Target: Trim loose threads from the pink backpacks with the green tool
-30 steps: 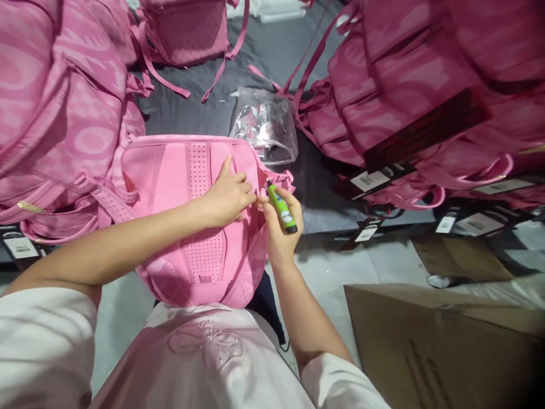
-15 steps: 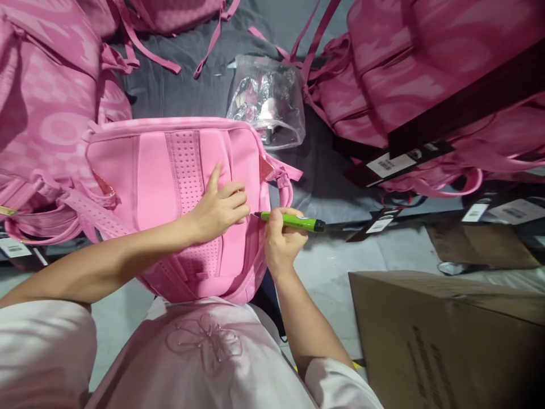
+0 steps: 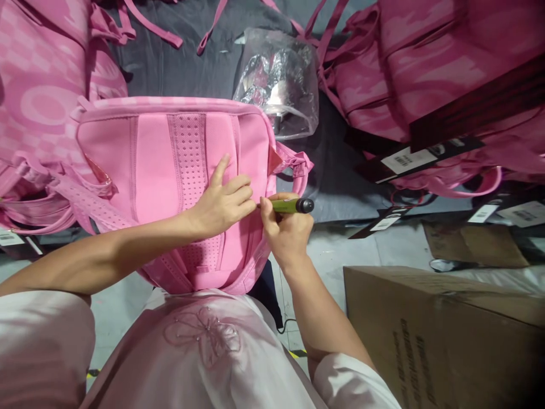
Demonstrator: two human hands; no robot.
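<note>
A pink backpack (image 3: 153,165) lies with its padded back panel facing up, its near end against my shirt. My left hand (image 3: 225,204) rests on the right part of this panel, one finger stretched out and the others curled against the fabric, seemingly gripping it. What lies under its fingertips is hidden. My right hand (image 3: 289,233) holds a green marker (image 3: 284,205) with black ends. The marker points left, its tip close to my left fingertips at the bag's right side; whether the tip touches the bag I cannot tell.
Behind the bag, a clear plastic bag (image 3: 279,85) lies on a dark grey cloth (image 3: 170,71). More pink backpacks (image 3: 46,85) stand at the left; others (image 3: 426,62) with black barcode tags (image 3: 409,159) are at the right. A cardboard box (image 3: 426,335) stands at the lower right.
The marker has turned, its rear end now facing me more, and its tip sits nearer my left fingers. My view has shifted a little, and the left hand keeps its hold on the bag.
</note>
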